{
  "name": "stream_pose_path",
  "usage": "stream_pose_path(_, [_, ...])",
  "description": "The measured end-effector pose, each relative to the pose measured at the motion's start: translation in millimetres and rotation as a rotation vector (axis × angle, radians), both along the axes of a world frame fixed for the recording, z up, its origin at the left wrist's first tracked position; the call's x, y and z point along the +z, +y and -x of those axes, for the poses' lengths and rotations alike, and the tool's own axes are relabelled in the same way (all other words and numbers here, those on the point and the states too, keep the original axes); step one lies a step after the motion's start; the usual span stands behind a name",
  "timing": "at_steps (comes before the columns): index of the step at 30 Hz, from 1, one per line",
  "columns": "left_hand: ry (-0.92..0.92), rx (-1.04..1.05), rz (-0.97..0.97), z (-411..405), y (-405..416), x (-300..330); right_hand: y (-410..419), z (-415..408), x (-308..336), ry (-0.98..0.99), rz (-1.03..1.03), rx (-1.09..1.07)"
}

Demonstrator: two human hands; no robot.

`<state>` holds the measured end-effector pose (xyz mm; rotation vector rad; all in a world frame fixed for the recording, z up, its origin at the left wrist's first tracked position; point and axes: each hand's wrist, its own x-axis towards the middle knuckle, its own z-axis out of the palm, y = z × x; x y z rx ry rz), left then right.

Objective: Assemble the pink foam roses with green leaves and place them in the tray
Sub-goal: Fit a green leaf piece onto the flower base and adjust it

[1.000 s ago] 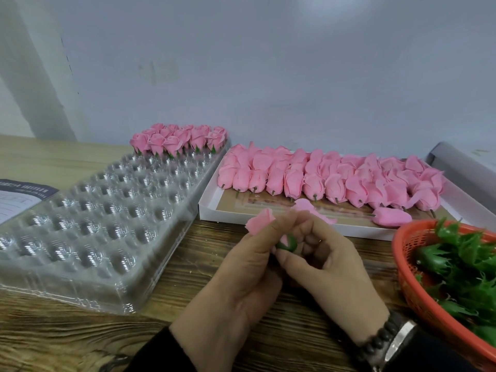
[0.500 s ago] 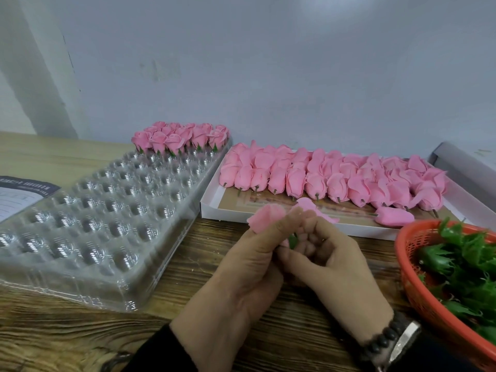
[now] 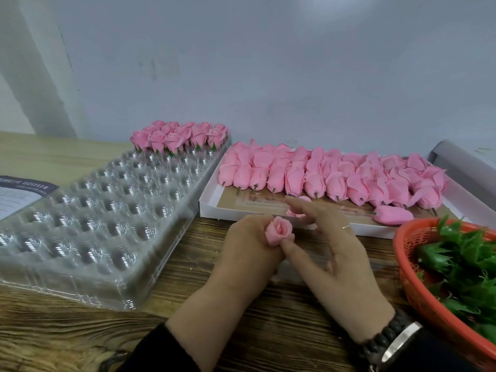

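My left hand (image 3: 247, 253) grips a pink foam rose (image 3: 279, 231) upright, its bloom facing me. My right hand (image 3: 332, 251) is beside it, thumb tip touching the rose's base, fingers spread apart. The green leaf under the rose is hidden by my fingers. A clear plastic tray (image 3: 102, 210) with many cups lies at the left; several finished roses (image 3: 179, 136) stand in its far row. A white cardboard box (image 3: 230, 208) behind my hands holds several rows of pink rose heads (image 3: 332, 175) lying flat. An orange basket (image 3: 418, 280) of green leaves (image 3: 464, 264) sits at the right.
The wooden table (image 3: 53, 336) runs under everything. A printed paper (image 3: 18, 194) lies at the far left. A grey box edge (image 3: 461, 167) is at the far right against the pale wall. I wear a dark bead bracelet and watch (image 3: 394, 342) on the right wrist.
The rose has been turned from lying sideways to upright with the bloom facing me. My right fingers have opened away from it; the green leaf is no longer visible.
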<state>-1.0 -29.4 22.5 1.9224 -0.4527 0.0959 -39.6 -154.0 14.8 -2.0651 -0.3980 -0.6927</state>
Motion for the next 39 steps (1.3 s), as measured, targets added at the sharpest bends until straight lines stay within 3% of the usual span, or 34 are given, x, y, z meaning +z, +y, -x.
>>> stream_pose_path(4, [-0.121, -0.024, -0.267, -3, 0, -4, -2, 0, 0, 0.006, 0.030, 0.069])
stream_pose_path(6, [-0.139, -0.028, -0.312, -1, -1, -5, -1, 0, -1, 0.025, 0.028, 0.099])
stream_pose_path(13, [-0.054, -0.072, -0.135, -2, 3, -2, -4, -3, -2, -0.043, -0.121, -0.029])
stream_pose_path(16, [-0.033, -0.021, -0.168, -3, 4, -3, -6, -3, -3, -0.046, -0.188, -0.039])
stream_pose_path(24, [-0.043, -0.054, -0.155, 0, 0, -5, -2, 3, 3, -0.068, 0.059, 0.099])
stream_pose_path(31, [0.030, -0.190, -0.119, 2, 1, -3, -1, 3, 5, -0.036, 0.078, 0.136])
stream_pose_path(39, [0.079, -0.176, -0.042, 5, -11, -7, -3, 3, 8, -0.043, -0.297, -0.047])
